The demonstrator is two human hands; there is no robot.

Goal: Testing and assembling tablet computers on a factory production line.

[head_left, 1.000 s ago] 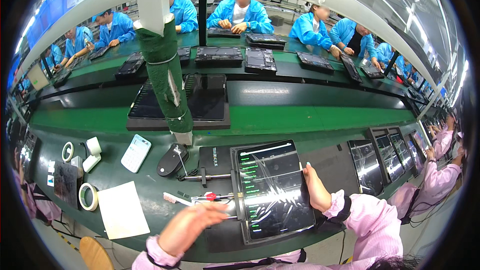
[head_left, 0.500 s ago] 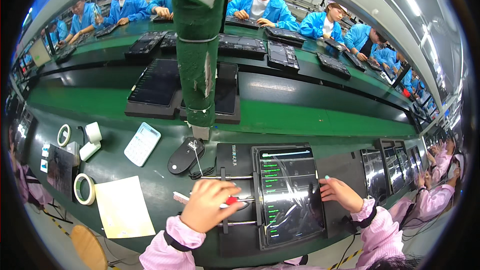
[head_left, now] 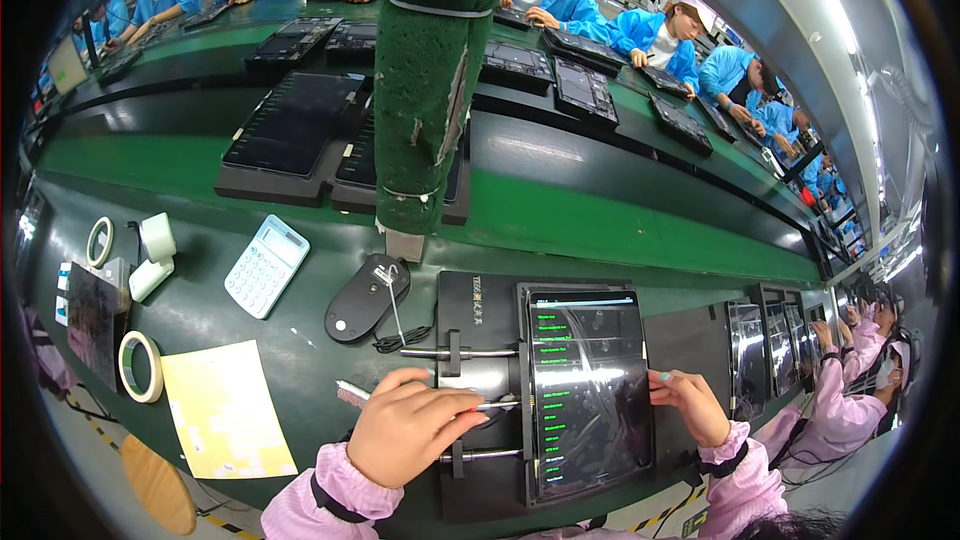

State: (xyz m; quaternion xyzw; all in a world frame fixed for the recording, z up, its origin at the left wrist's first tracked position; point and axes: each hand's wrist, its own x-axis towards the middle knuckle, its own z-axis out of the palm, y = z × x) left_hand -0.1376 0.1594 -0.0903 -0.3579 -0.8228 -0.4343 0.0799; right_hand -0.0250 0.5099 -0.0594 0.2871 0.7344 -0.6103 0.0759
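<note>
A black tablet [head_left: 595, 425] lies screen up in a black test fixture [head_left: 470, 290]; lines of green text show on its lit screen under a wrinkled clear film. My left hand [head_left: 410, 430] is closed around the handle of the fixture's middle metal rod [head_left: 498, 405], left of the tablet. Its fingers cover the handle's red knob. Two more rods flank it, the upper rod [head_left: 480, 352] and the lower rod [head_left: 490, 455]. At the tablet's right edge, my right hand [head_left: 693, 405] grips with its fingertips, the palm off to the right.
A mouse [head_left: 365, 298], calculator [head_left: 266, 268], yellow sheet [head_left: 230, 410] and tape rolls [head_left: 140, 367] lie to the left. A green-wrapped post [head_left: 425, 90] rises beyond the fixture. More tablets [head_left: 747, 355] stand right. Co-workers in blue sit across the line; others in pink are right.
My left hand has closed over the red knob, which showed between its fingers before. My right hand stays at the tablet's edge. The whole view has shifted slightly.
</note>
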